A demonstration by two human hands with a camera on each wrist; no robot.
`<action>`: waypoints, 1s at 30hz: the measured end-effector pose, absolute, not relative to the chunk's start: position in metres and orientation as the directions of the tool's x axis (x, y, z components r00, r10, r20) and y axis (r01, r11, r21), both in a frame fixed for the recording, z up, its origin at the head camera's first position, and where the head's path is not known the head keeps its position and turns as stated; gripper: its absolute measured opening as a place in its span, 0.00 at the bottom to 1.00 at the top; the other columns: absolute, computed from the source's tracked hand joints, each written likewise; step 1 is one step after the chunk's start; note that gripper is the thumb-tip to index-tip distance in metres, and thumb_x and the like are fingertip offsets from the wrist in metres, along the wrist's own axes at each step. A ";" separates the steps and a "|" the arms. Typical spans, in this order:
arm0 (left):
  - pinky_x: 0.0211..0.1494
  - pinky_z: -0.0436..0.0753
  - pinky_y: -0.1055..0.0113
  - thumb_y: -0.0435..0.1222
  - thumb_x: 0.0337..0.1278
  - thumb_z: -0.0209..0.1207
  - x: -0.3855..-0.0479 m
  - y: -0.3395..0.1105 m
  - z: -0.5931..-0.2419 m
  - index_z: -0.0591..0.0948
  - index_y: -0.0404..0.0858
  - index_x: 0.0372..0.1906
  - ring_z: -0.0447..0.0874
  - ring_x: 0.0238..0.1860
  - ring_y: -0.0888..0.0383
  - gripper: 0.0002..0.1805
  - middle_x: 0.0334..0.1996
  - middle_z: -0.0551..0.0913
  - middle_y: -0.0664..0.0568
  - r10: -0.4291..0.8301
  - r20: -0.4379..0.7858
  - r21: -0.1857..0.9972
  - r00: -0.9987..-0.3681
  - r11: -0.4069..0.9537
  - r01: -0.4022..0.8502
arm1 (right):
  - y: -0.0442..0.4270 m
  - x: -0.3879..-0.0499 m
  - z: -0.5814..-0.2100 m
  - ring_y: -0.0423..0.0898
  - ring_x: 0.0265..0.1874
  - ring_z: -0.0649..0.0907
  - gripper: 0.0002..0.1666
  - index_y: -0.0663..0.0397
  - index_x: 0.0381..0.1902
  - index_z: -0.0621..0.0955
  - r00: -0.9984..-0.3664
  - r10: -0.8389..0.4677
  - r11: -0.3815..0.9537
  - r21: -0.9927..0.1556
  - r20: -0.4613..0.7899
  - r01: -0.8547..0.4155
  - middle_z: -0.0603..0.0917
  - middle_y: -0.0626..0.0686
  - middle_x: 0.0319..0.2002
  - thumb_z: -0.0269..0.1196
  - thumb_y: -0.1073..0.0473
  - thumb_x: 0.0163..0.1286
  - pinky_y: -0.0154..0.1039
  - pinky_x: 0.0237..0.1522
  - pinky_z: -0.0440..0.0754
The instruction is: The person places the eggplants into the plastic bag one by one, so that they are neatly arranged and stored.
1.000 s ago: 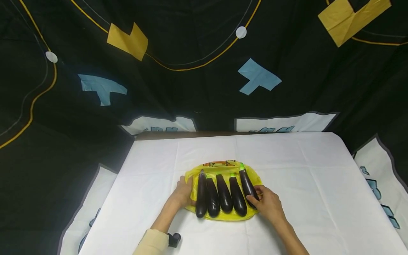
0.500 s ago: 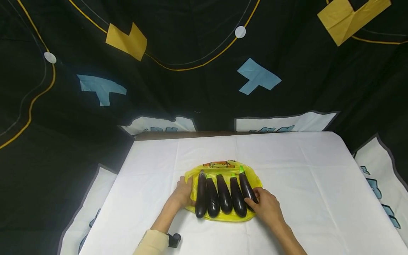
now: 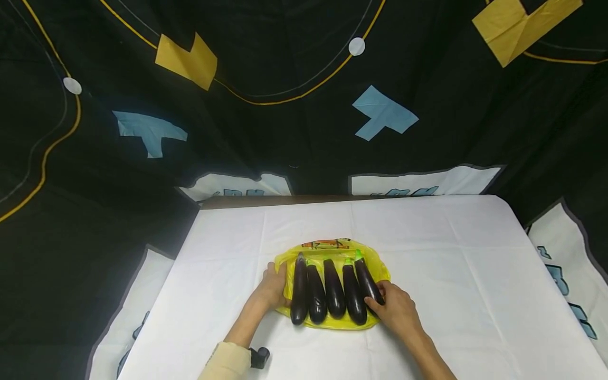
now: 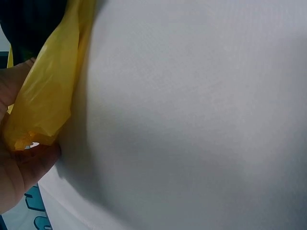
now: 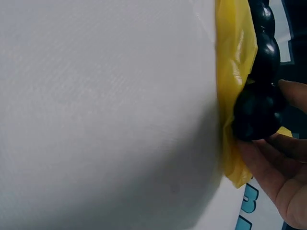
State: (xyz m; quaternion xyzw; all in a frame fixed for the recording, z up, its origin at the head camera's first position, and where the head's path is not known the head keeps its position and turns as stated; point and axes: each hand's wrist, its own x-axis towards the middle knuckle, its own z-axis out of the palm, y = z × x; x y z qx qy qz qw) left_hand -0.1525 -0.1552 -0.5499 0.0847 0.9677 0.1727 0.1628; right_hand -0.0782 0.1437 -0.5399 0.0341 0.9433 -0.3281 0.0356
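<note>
Several dark eggplants (image 3: 334,289) lie side by side on a yellow plastic bag (image 3: 328,325) in the head view. The left hand (image 3: 272,287) is at the bag's left edge; in the left wrist view its thumb and fingers pinch the yellow plastic (image 4: 48,91). At the right, the right hand (image 3: 398,309) grips the lower end of the rightmost eggplant (image 3: 368,279), which tilts with its green stem up and to the left. The right wrist view shows that eggplant (image 5: 259,112) between thumb and fingers, with the bag's edge (image 5: 235,57) beside it.
A white cloth (image 3: 456,264) covers the table. Behind it hangs a black curtain (image 3: 294,142) with yellow and blue shapes. A black device (image 3: 259,358) is on the left wrist, below a beige sleeve (image 3: 225,361).
The right hand and the rightmost eggplant have moved slightly to the left, and the eggplant's stem end is a little lower. The left hand has stayed at the bag's left edge.
</note>
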 end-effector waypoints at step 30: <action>0.59 0.74 0.51 0.39 0.21 0.80 -0.152 -0.155 -0.546 0.58 0.30 0.70 0.66 0.53 0.42 0.63 0.55 0.60 0.34 0.210 -0.310 0.358 -0.927 0.929 0.091 | 0.145 -0.079 -0.537 0.45 0.29 0.77 0.24 0.63 0.42 0.79 -0.988 0.042 0.790 -0.601 -0.146 0.122 0.78 0.50 0.30 0.70 0.51 0.55 0.45 0.32 0.77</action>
